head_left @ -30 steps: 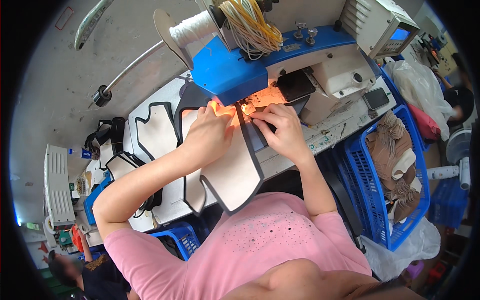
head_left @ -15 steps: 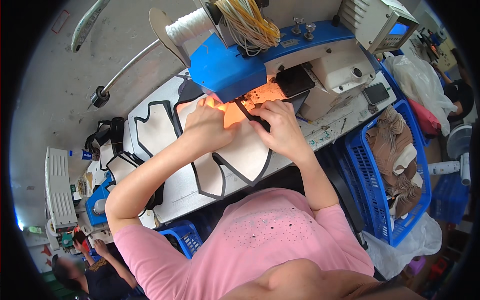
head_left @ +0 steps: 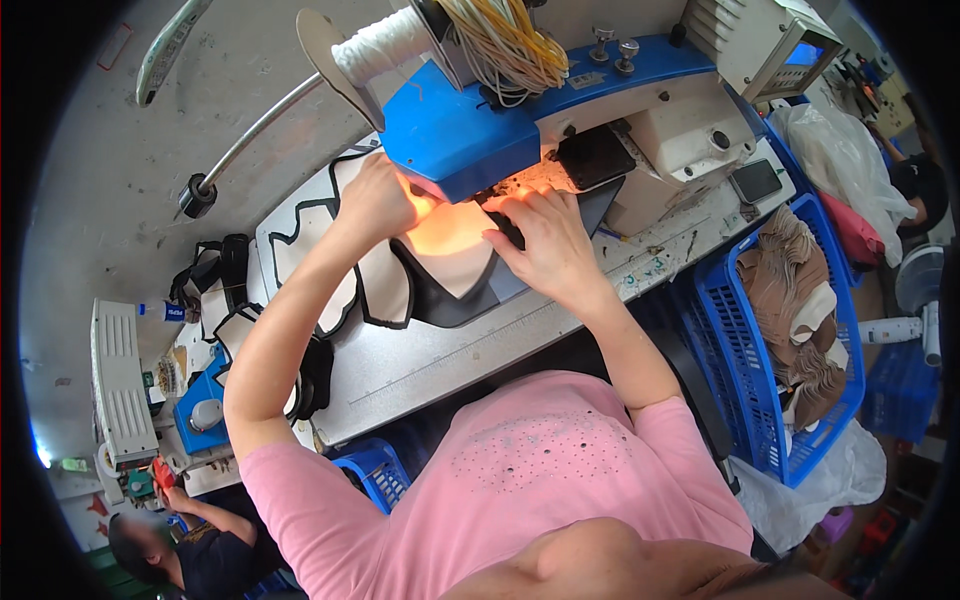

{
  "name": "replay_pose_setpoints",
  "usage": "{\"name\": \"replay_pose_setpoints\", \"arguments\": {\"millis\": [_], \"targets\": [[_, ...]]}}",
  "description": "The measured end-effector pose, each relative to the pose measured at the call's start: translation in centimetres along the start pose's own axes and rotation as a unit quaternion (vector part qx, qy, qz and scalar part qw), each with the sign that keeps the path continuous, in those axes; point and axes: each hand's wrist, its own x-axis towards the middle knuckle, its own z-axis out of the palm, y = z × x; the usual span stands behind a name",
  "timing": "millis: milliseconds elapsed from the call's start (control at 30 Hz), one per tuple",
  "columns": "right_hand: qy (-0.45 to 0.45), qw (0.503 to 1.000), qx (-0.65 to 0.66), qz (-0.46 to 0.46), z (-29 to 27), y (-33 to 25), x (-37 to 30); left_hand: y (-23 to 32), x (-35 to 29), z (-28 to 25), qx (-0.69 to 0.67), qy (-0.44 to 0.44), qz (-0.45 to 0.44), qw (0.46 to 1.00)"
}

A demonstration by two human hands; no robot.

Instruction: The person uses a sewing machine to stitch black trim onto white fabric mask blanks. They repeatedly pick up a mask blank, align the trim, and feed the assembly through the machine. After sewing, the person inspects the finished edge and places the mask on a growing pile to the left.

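A cream, flat cut piece [head_left: 455, 255] lies under the blue head of the bench machine [head_left: 455, 135], lit orange by its lamp. My left hand [head_left: 378, 205] is bent over the cream material left of the head, fingers curled at it and partly hidden. On the other side my right hand [head_left: 548, 240] has its thumb and bent fingers closed at the piece's right edge, beside a dark strip. A dark grey sheet [head_left: 445, 300] shows below the piece. More black-edged cream pieces [head_left: 385, 285] lie left of it. The working point is hidden beneath the head.
A white thread spool [head_left: 380, 48] and a wire bundle [head_left: 500, 50] sit atop the machine. A phone-like dark slab [head_left: 755, 183] rests on the table's right. Blue baskets stand at right, one holding brown pieces [head_left: 785, 290]. Another person [head_left: 205, 545] sits at lower left.
Both hands have moved away from me, the left also leftward. The cream pieces have shifted up and left, baring more of the table's front and the dark sheet.
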Motion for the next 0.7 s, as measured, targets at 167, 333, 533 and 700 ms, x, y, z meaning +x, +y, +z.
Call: {"name": "replay_pose_setpoints", "arguments": {"millis": [167, 333, 533, 700], "targets": [[-0.048, 0.997, -0.050, -0.028, -0.3, -0.1, -0.1, -2.5, 1.8, 0.3, 0.019, 0.002, -0.049, 0.999], [-0.070, 0.993, -0.087, -0.033, -0.6, -0.4, 0.1, -7.9, 3.9, 1.7, -0.041, -0.036, -0.094, 0.994], [-0.070, 0.996, -0.048, -0.028, -0.8, -0.1, 0.1, -11.8, 3.3, 2.3, -0.297, 0.080, -0.161, 0.938], [-0.060, 0.997, -0.043, -0.035, -0.6, 0.5, -0.1, -9.0, -2.8, 0.1, -0.433, 0.244, -0.221, 0.839]]}}
